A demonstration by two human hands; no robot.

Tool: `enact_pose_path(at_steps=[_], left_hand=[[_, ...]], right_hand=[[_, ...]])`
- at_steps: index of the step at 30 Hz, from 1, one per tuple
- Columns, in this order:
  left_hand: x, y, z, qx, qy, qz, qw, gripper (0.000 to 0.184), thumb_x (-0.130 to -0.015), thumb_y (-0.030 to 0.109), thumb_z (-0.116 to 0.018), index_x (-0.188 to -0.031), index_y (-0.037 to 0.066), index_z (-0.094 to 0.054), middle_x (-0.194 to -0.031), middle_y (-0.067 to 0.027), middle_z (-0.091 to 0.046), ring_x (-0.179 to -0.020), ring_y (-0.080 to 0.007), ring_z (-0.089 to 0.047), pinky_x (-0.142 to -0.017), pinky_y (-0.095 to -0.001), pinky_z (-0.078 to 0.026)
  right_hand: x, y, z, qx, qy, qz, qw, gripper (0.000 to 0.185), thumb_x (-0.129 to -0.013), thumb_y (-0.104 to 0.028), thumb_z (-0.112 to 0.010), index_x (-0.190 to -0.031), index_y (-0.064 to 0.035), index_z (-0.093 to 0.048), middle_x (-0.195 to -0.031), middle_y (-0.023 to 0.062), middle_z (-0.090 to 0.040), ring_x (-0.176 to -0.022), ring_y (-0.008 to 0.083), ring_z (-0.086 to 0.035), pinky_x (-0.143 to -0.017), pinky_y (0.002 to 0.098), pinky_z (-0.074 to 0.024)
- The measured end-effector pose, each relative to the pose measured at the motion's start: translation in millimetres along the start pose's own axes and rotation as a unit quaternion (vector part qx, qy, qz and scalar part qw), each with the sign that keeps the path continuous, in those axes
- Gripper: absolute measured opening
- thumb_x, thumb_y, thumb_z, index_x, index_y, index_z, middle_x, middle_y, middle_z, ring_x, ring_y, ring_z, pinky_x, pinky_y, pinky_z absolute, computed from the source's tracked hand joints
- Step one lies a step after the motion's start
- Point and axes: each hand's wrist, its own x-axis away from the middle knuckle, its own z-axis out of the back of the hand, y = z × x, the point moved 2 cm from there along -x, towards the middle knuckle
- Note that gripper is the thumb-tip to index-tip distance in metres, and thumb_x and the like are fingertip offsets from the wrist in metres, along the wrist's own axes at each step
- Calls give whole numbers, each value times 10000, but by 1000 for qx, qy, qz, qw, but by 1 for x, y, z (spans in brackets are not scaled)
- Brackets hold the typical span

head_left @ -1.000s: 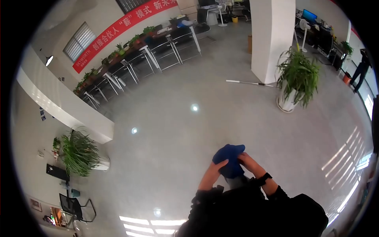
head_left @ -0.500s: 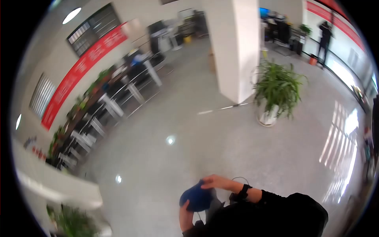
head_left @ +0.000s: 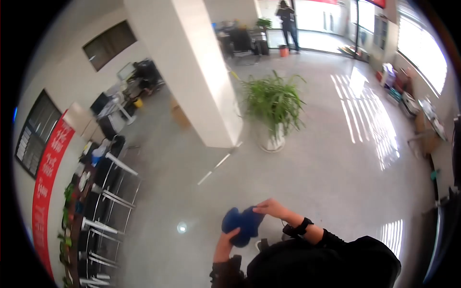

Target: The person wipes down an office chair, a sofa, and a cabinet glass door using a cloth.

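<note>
A blue cloth-like item [head_left: 246, 224] is held in front of my body, above the grey floor. My left hand [head_left: 229, 239] grips its lower left side, with the thumb lying over the blue surface. At its upper right edge, my right hand [head_left: 272, 208] pinches the material between thumb and fingers. The fingers of my left hand are mostly hidden beneath the item. A black band is around my right wrist.
A white pillar [head_left: 197, 72] stands ahead, with a pole [head_left: 213, 169] on the floor by its base. Right of it is a potted plant [head_left: 273, 103]. Chairs and a long table [head_left: 79, 211] line the left. A person [head_left: 286, 24] stands far ahead near glass doors.
The view has swung to the right, so the pillar and plant now sit further left. My right hand has shifted to the edge of the blue item, whose shape has changed.
</note>
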Motion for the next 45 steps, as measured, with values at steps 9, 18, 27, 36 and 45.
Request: enact_pose_path(at_steps=[9,18,27,36,45], left_hand=[[-55,19,-59,-115,-53,32,991,500,-914,120,-622,-1351,-60,-458,-1302,-121,-549,-1192,-227,-540,-1027,-336,-414],[-64,-47,-11,-101,-50,49,992,415,-970,151,-565,-1336,-33,-503,-1310,-163,-545,-1223,-292,-515,-1042,-346,-383],[-164,-149,-81,-118,-63,119,984,533,-947,226,-608,-1383,-21,-426,-1282,-187,-547,-1196,-289,-540,-1025,-438,-441],[-276,-212,-401,-279,-86,120,949,410,-948,330,-614,-1257,68,-553,-1184,-53,-570,-1030,-133,-527,-815,-265,-420],[-445,-306,-511,-244,-84,170,951,240,-911,226,-687,-1072,51,-653,-839,39,-568,-705,-58,-519,-621,-220,-404]], right_hand=[[43,-3,49,-289,255,15,923,311,-952,-250,-621,-1077,30,-672,-978,48,-692,-907,135,-637,-846,282,-485],[24,22,65,-319,326,16,890,308,-898,-235,-698,-1069,22,-697,-978,55,-700,-920,129,-635,-827,287,-495],[119,118,217,-308,392,15,867,393,-916,-272,-672,-1162,34,-661,-1066,112,-696,-1018,190,-633,-907,327,-489],[297,194,442,-423,587,45,689,243,-933,-243,-645,-1044,-28,-670,-920,23,-684,-857,109,-622,-789,249,-474],[404,243,568,-381,694,85,605,183,-946,-179,-624,-1024,-17,-657,-865,15,-677,-790,84,-620,-756,234,-473]])
